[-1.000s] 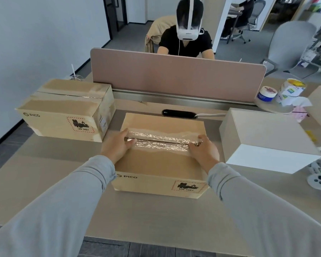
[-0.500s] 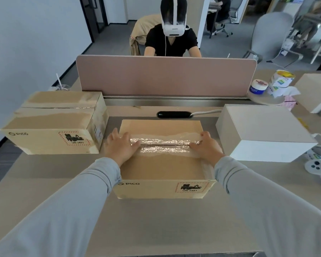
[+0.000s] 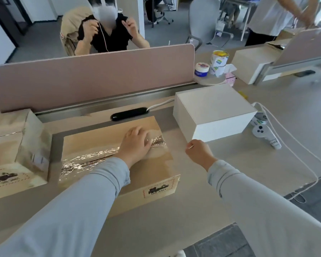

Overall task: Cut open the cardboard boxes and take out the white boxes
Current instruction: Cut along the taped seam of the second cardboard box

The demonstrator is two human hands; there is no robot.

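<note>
Cardboard box (image 3: 93, 143) on desk (image 3: 174, 210), flaps closed, contents hidden; wrinkled clear tape (image 3: 85, 160) along top seam. Left hand (image 3: 137, 143) palm-down on seam toward box's right end, fingers bent over tape; gripping or only pressing, cannot tell. Right hand (image 3: 198, 153) just right of box, over bare desk, fingers curled, pinching thin pale sliver (image 3: 190, 146). White box (image 3: 211, 110) closed, right of and behind cardboard box, apart. Second cardboard box (image 3: 17, 145) left of it, narrow gap between. Open desk before box's front edge.
</note>
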